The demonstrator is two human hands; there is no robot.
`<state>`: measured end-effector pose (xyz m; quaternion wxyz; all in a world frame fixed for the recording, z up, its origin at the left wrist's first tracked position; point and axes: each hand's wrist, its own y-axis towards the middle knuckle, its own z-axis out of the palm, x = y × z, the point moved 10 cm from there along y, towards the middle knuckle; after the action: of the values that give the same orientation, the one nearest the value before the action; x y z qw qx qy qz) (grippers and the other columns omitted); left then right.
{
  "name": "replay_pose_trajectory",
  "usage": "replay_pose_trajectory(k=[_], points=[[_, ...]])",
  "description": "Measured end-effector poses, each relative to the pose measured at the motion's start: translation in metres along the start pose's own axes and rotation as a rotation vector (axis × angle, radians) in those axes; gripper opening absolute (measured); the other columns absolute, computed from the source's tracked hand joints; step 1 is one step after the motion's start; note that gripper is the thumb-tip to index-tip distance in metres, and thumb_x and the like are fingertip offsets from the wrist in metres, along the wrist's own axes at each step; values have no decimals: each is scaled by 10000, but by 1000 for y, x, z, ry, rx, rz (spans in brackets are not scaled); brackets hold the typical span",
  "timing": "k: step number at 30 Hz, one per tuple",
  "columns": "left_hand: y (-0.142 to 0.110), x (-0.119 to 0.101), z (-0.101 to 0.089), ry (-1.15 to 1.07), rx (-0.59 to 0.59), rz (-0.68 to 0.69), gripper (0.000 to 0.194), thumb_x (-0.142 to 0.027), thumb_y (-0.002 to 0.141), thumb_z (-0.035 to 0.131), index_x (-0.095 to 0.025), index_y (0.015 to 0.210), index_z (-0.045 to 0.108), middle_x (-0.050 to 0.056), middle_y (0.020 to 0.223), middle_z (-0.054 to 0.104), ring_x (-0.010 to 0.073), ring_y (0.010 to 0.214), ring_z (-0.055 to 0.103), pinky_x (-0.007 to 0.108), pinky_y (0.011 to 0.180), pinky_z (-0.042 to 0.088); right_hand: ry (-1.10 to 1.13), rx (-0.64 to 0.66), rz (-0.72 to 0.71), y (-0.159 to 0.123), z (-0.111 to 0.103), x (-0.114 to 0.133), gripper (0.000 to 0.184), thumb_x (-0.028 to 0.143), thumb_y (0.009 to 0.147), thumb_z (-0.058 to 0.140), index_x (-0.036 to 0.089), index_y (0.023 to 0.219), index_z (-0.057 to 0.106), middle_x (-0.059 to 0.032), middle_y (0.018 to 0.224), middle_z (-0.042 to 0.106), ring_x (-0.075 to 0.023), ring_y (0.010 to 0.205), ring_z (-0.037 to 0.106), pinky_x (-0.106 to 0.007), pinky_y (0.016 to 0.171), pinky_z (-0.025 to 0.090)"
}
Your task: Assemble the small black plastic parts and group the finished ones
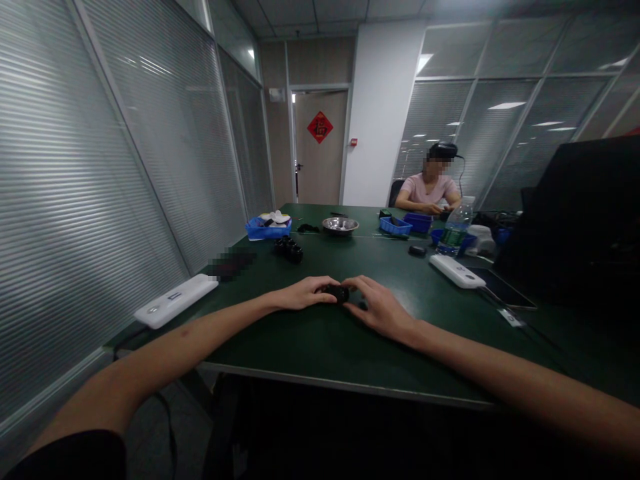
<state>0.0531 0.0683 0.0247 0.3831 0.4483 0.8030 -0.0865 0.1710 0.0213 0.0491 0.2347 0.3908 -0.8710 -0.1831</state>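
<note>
Over the near middle of the green table (pixel 310 340), both my hands are at one small black round part (pixel 341 293). My left hand (pixel 306 292) grips its left side, thumb in front and fingers behind. On the other side, my right hand (pixel 377 305) has its curled fingertips and thumb at the part's right edge. The fingers partly cover the part, so its exact kind cannot be made out. Farther off to the left sits a cluster of similar black round pieces (pixel 289 249).
At the back are a blue basket (pixel 269 231), a metal bowl (pixel 341 227) and another blue basket (pixel 395 227). A plastic bottle (pixel 455 230) and a white power bank (pixel 457 271) stand right. Another white device (pixel 176 300) lies left. A person (pixel 430 190) sits across.
</note>
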Motion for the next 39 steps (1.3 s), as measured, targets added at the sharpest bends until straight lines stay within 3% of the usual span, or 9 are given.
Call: replay_pose_trajectory(k=[4, 12, 18, 25, 32, 39], points=[[0, 3, 2, -30, 14, -25, 404, -401, 980, 627, -161, 1304, 608, 78, 1148, 650, 185, 943, 594, 291, 804, 449, 1, 28, 106, -1, 4, -13, 328, 414, 990, 623, 219, 1251, 588, -93, 1101, 686, -246, 967, 669, -420, 847, 567], [0, 2, 0, 0, -5, 0, 404, -408, 975, 633, -167, 1297, 605, 70, 1130, 642, 193, 970, 589, 295, 832, 441, 13, 11, -30, 0, 1, 4, 359, 190, 930, 658, 235, 1273, 562, -93, 1226, 628, -241, 1083, 639, -417, 932, 557], [0, 3, 1, -7, 10, -20, 421, -444, 973, 626, -168, 1291, 612, 79, 1135, 651, 198, 954, 599, 302, 819, 455, 22, 20, 99, -2, 2, -10, 315, 373, 975, 642, 215, 1242, 589, -100, 1114, 683, -249, 969, 669, -429, 846, 574], [0, -2, 0, 19, 0, 2, 397, -394, 980, 624, -169, 1306, 601, 81, 1161, 645, 204, 1014, 597, 310, 868, 453, 19, 10, -26, 0, 1, 4, 350, 187, 931, 657, 238, 1265, 565, -89, 1222, 626, -237, 1076, 639, -395, 917, 554], [0, 6, 1, 12, 7, -23, 421, -431, 976, 623, -173, 1309, 605, 72, 1122, 661, 185, 921, 604, 291, 794, 459, 24, 0, 95, -1, 2, -10, 280, 372, 986, 629, 225, 1221, 590, -78, 1070, 685, -236, 951, 670, -400, 831, 571], [0, 0, 0, 47, -1, 15, 390, -403, 980, 624, -180, 1299, 607, 80, 1171, 651, 212, 1037, 608, 317, 896, 460, 57, -2, -13, -1, -1, 2, 311, 199, 940, 660, 240, 1241, 592, -88, 1208, 647, -232, 1044, 655, -406, 903, 571]])
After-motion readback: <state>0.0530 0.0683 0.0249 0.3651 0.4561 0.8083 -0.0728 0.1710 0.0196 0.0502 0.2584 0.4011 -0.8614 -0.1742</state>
